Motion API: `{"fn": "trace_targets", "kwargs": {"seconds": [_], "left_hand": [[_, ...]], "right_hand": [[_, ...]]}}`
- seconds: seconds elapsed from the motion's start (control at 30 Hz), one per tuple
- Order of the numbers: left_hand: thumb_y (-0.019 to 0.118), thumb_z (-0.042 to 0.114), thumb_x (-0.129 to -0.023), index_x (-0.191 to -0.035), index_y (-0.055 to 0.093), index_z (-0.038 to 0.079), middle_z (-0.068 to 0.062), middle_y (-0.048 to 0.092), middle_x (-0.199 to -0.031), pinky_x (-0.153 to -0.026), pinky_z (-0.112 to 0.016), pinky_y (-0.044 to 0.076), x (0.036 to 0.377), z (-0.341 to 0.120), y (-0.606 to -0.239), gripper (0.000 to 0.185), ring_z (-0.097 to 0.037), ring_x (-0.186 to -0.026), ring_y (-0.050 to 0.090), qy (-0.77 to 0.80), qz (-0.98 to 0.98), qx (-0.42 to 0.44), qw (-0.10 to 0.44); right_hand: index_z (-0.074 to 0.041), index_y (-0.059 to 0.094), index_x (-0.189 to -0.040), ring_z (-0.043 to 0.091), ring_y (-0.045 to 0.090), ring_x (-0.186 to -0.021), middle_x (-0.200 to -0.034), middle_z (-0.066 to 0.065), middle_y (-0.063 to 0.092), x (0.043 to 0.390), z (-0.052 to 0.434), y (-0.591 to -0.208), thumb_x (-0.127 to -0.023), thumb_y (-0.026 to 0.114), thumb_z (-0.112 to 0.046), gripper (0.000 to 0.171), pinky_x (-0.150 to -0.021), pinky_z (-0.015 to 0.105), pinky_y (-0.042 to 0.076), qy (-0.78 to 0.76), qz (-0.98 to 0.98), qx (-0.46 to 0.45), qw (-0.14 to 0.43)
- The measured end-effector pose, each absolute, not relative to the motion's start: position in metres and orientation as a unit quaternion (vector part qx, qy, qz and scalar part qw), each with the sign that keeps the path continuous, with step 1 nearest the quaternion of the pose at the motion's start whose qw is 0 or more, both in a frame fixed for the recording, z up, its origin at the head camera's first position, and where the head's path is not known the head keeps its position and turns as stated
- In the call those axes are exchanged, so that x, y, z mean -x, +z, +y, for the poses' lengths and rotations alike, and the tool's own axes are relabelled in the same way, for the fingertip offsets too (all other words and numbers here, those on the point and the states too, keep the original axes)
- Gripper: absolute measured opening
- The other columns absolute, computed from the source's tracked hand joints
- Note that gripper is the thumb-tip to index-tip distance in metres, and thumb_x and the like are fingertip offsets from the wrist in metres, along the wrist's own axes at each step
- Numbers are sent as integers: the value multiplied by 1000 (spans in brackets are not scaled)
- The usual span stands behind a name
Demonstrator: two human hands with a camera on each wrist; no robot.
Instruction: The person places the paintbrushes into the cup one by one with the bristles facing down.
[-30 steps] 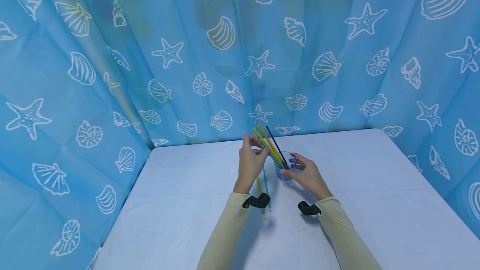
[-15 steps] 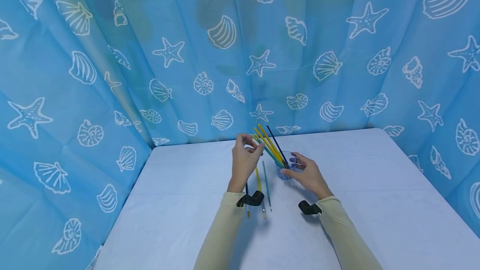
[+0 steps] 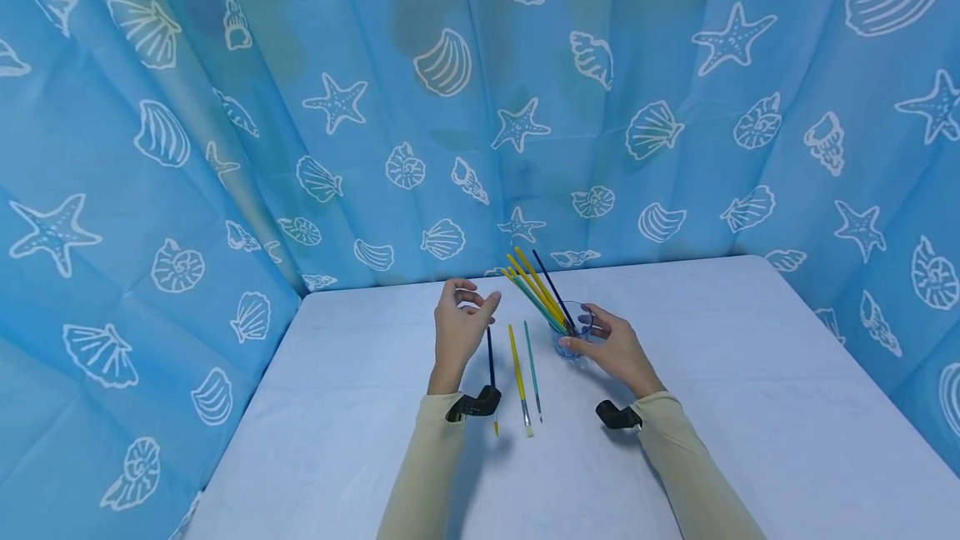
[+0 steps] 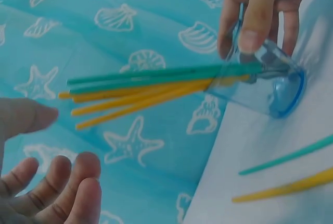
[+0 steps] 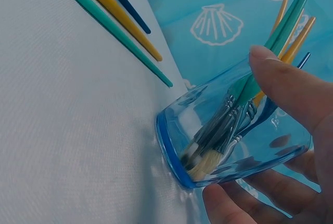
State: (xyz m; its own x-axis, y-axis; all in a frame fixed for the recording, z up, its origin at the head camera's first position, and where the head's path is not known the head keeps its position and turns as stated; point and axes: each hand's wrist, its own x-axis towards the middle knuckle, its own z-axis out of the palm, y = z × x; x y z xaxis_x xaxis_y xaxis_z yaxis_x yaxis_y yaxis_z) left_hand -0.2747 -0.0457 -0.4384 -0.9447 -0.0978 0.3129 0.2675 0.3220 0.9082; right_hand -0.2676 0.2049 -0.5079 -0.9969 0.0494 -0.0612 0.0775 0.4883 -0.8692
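Clear blue-tinted plastic cup [image 3: 573,332]: stands on the pale blue-white tablecloth [image 3: 750,373], near the middle of the table and towards the back edge; the right wrist view shows its thick blue base [image 5: 174,153] on the cloth.
Bundle of thin yellow, teal and dark blue paintbrushes [image 3: 536,288]: stands in the cup, bristles down at the base, handles leaning up and to the left, fanned apart at their tips.
Right hand [image 3: 618,350]: wraps around the cup, thumb [image 5: 291,86] on the near wall, fingers [image 4: 255,15] curled over the far side.
Left hand [image 3: 459,325]: raised above the cloth to the left of the bundle, fingers loosely bent, holding nothing, apart from the handle tips.
Three loose paintbrushes: a dark blue one [image 3: 491,361], a yellow one [image 3: 518,377] and a teal one [image 3: 532,369] lie side by side on the cloth between the two forearms, just left of the cup, bristle ends towards the person.
Sleeves: both arms in cream long sleeves [image 3: 693,473], each with a black wrist mount [image 3: 617,416].
Backdrop: a blue curtain printed with white shells and starfish [image 3: 450,107] hangs behind and beside the table.
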Motion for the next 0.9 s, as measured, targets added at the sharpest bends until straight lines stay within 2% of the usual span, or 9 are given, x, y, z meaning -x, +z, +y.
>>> {"fn": "trace_targets", "kwargs": {"seconds": [0.23, 0.5, 0.73, 0.9], "left_hand": [[76, 22, -93, -116, 61, 4, -15, 70, -94, -64, -30, 61, 270, -61, -454, 34, -16, -62, 71, -579, -799, 3, 162], [76, 22, -93, -113, 65, 4, -13, 70, -94, -63, -29, 60, 272, -66, -469, 29, -13, -61, 69, -565, -813, -38, 133], [76, 22, -93, -115, 67, 2, -12, 70, -91, -60, -27, 55, 273, -70, -477, 31, -19, -64, 71, -533, -838, -65, 95], [75, 24, -93, -117, 67, 2, -10, 70, -89, -59, -26, 52, 276, -71, -486, 34, -18, -64, 68, -507, -855, -89, 56]], "right_hand": [[-15, 35, -161, 42, 48, -145, -160, 18, 47, 268, 205, -510, -87, 81, -45, 92, -116, 59, 43, -504, 863, -28, 13], [-16, 34, -162, 43, 47, -146, -160, 18, 46, 268, 205, -509, -88, 81, -44, 92, -116, 61, 43, -505, 862, -36, 15], [-16, 34, -162, 42, 46, -146, -160, 17, 46, 268, 205, -509, -87, 82, -44, 93, -117, 60, 42, -503, 863, -42, 21], [-16, 33, -162, 43, 46, -146, -160, 18, 46, 267, 205, -507, -89, 81, -43, 92, -116, 60, 43, -506, 861, -39, 23]]}}
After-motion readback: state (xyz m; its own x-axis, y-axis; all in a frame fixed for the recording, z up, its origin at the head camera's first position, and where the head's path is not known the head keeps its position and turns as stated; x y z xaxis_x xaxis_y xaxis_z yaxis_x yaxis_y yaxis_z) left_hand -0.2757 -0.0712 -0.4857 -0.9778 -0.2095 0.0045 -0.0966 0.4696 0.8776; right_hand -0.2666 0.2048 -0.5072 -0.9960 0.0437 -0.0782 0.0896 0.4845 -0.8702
